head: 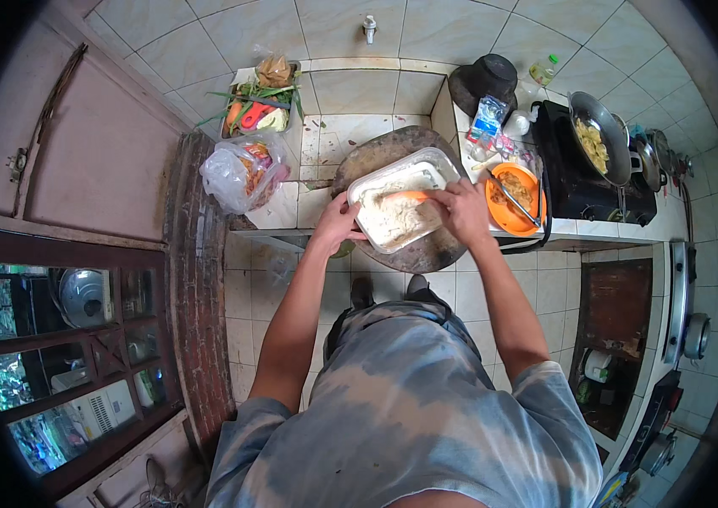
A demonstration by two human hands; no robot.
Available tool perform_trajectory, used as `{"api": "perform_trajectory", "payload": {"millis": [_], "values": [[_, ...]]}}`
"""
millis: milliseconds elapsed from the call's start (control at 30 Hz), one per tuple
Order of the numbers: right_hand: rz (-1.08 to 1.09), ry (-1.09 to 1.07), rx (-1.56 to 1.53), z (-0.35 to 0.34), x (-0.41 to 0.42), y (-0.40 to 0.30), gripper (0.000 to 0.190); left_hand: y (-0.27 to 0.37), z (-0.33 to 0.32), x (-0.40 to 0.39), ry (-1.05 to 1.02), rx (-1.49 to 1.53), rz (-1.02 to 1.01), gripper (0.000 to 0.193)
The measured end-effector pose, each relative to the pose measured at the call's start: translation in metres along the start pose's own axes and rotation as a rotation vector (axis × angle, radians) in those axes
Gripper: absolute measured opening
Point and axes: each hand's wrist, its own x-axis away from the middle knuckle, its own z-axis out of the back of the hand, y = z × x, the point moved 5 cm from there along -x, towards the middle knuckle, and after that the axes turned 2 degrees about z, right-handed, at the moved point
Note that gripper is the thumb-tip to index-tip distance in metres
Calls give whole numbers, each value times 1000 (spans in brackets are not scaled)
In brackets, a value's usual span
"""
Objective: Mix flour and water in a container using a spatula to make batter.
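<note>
A white rectangular plastic tub (374, 184) holds a heap of flour-like white powder (400, 219), and the tub rests on a worn round wooden board (362, 157). My left hand (336, 223) grips the tub's left side, thumb near the rim. In my right hand (463, 211) is an orange utensil (411, 195), probably a spoon or spatula, whose far end lies in the powder. The fingers hide its near end. Just right of that hand, an orange plate (503, 213) carries browned fried food (512, 190) with metal tongs (514, 198) laid across it.
At right, a wok (620, 149) with yellowish food sits on a black gas stove (552, 165). A black hose (547, 222) loops beside the plate. Plastic packets (489, 120) lie behind it. On the left are a vegetable tray (228, 130) and a plastic bag (222, 174) of food. A tap (369, 28) juts from the wall.
</note>
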Motion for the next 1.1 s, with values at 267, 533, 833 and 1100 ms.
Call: {"api": "perform_trajectory", "payload": {"millis": [267, 533, 833, 1100], "values": [[102, -104, 366, 32, -31, 18, 14, 0, -2, 3, 15, 8, -20, 42], [52, -480, 571, 5, -38, 25, 21, -6, 1, -4, 23, -7, -37, 41], [-206, -597, 259, -34, -15, 30, 22, -1, -2, -3, 24, 23, -41, 40], [-385, -525, 18, -25, -9, -3, 29, -7, 2, 0, 17, 43, -55, 39]]}}
